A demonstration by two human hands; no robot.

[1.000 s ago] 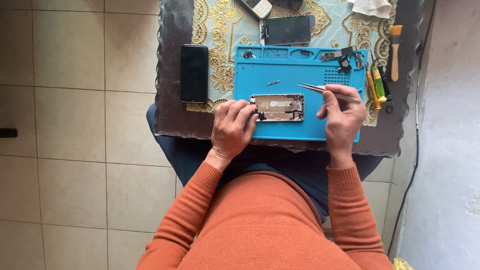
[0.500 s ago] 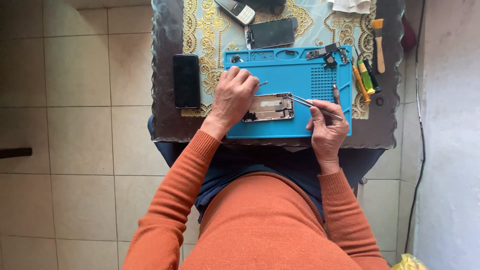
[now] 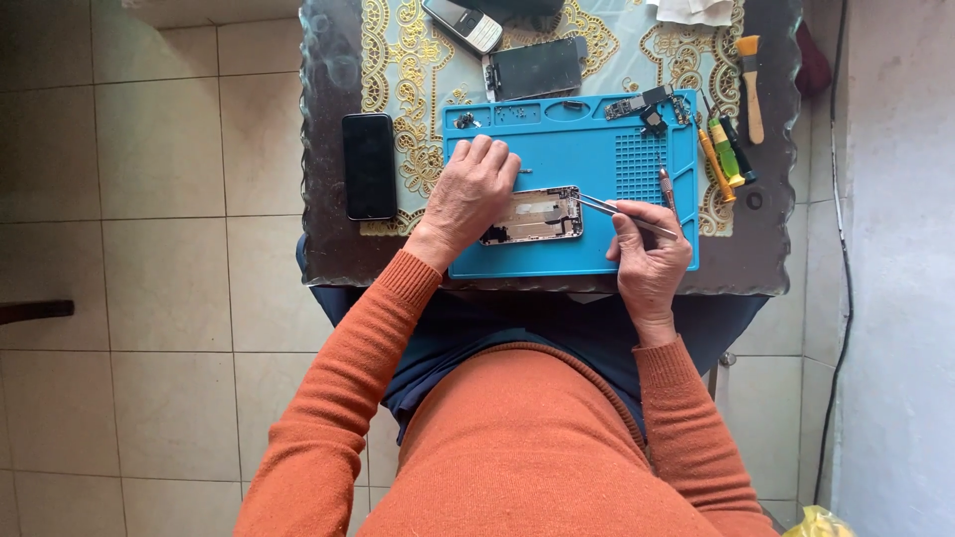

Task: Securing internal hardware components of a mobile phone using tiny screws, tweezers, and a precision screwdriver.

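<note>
An opened phone body (image 3: pixel 537 215) lies on a blue work mat (image 3: pixel 597 149) on a small glass-topped table. My left hand (image 3: pixel 470 194) rests flat over the phone body's left end, fingers spread and reaching up the mat. My right hand (image 3: pixel 649 254) grips metal tweezers (image 3: pixel 617 212), whose tips point left and touch the phone body's right edge. Orange sleeves cover both my arms.
A black phone (image 3: pixel 369 165) lies at the table's left. A dark screen panel (image 3: pixel 537 68) and a keypad phone (image 3: pixel 462 24) lie beyond the mat. Small parts (image 3: pixel 652 104) sit in the mat's top tray. Screwdrivers (image 3: pixel 721 154) and a brush (image 3: pixel 751 85) lie at right. Tiled floor at left.
My left hand slid up from the phone body's lower left end and now stretches further up the mat. My right hand with the tweezers shifted a little toward the phone's right edge.
</note>
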